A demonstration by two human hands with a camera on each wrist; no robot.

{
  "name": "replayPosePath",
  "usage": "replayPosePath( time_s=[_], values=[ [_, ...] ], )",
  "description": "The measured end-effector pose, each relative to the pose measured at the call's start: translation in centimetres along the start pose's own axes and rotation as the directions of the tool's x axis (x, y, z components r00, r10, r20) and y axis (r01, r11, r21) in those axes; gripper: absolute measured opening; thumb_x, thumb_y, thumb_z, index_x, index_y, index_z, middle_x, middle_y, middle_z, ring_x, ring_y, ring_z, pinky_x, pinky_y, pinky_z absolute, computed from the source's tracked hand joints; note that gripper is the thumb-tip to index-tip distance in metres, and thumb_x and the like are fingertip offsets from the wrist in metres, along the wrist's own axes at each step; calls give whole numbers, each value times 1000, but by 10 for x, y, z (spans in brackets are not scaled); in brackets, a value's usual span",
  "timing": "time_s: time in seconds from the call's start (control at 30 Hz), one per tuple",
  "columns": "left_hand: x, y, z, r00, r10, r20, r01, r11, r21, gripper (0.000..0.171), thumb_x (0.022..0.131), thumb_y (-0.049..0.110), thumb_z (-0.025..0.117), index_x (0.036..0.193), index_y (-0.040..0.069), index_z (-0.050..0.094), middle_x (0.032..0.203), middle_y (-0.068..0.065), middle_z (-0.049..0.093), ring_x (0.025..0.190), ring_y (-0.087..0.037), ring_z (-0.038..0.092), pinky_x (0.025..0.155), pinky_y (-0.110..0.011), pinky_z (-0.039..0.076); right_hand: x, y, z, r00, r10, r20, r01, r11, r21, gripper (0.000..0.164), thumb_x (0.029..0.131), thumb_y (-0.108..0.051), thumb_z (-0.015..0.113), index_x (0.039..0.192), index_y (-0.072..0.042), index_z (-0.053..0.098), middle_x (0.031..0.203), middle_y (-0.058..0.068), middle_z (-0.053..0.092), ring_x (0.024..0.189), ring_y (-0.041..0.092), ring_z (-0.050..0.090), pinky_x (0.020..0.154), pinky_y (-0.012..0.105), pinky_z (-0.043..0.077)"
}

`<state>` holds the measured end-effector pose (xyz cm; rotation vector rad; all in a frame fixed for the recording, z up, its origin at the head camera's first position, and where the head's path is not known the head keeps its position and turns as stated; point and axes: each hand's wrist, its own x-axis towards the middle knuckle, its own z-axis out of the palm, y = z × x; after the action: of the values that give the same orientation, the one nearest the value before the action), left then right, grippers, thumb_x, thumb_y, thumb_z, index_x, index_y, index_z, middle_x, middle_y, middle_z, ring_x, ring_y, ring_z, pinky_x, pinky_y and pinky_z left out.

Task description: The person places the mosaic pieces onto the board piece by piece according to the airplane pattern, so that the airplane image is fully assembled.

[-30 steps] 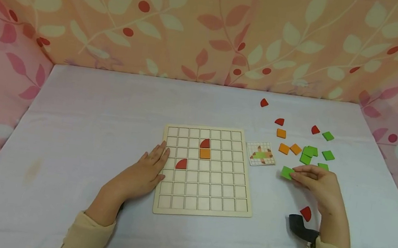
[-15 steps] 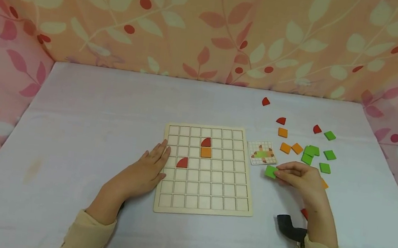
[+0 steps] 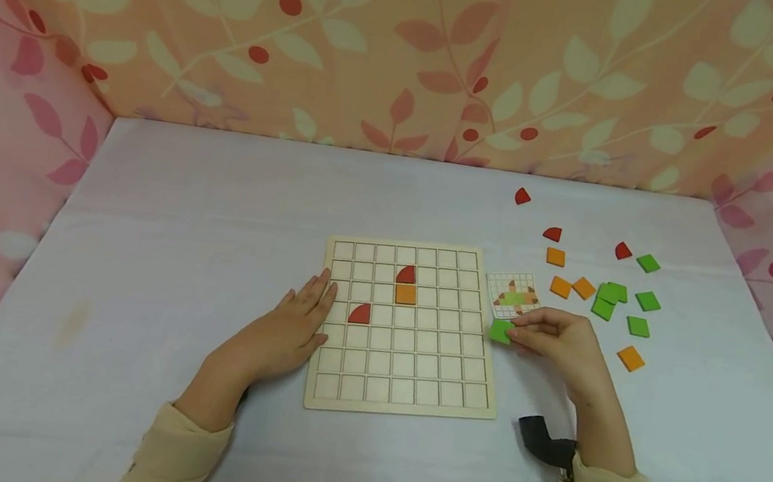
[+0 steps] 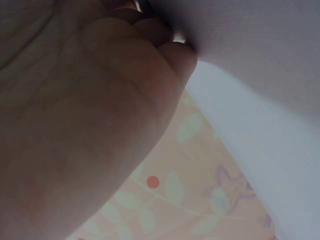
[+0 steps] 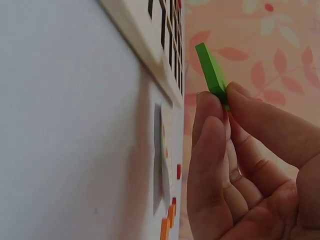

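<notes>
- Close by, the right hand pinches one edge of a green tile between thumb and fingertips; the left hand lies with fingers extended on the left rim of the grid board, no piece visible in it;
- the relation that counts, I judge: the tile sits leftward of the right hand, much the nearer hand, just beside the board's right rim; it is held above the tabletop;
- the tile looks square, so no long axis stands out; its free edge points left toward the board, and its slab is tilted;
- just beyond the tile lies the pattern card; farther right, loose green tiles and orange tiles lie scattered
</notes>
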<state>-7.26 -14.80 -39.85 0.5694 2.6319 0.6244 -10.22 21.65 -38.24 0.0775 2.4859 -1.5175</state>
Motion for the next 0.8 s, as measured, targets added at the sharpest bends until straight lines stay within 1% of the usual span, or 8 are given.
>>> replayPosePath(
  time_s=[0.23, 0.47, 0.67, 0.8],
  values=[
    [1, 0, 0, 1000, 8, 7, -8, 1000, -4, 66, 99, 17, 47, 148, -5, 10, 156, -18, -5, 143, -32, 0, 113, -51, 10, 5, -9, 15, 998, -2, 56, 0, 999, 35, 26, 81, -4, 72, 99, 14, 63, 82, 8, 69, 71, 12, 65, 67, 25, 55],
    [3, -1, 2, 1000, 15, 1, -15, 1000, 10, 66, 99, 17, 47, 148, -5, 10, 156, -18, -4, 143, -32, 1, 113, -52, 11, 7, -19, 24, 996, -20, 90, 12, 996, 83, 25, 81, 0, 71, 98, 16, 63, 82, 9, 69, 71, 9, 66, 67, 24, 55],
    [2, -1, 1, 1000, 11, 1, -11, 1000, 7, 66, 98, 17, 48, 148, -5, 10, 156, -18, -4, 143, -32, 1, 112, -52, 11, 10, -22, 34, 992, -34, 118, 28, 998, 55, 21, 81, 1, 71, 95, 14, 64, 81, 11, 69, 70, 12, 65, 65, 24, 54],
    [1, -1, 0, 1000, -2, 5, 2, 1000, 1, 66, 98, 16, 48, 148, -5, 11, 156, -17, -5, 143, -31, 0, 113, -52, 11, 14, -23, 43, 988, -34, 152, 25, 998, 60, 20, 81, 0, 70, 95, 13, 64, 81, 9, 69, 70, 10, 64, 66, 22, 53]
  ],
)
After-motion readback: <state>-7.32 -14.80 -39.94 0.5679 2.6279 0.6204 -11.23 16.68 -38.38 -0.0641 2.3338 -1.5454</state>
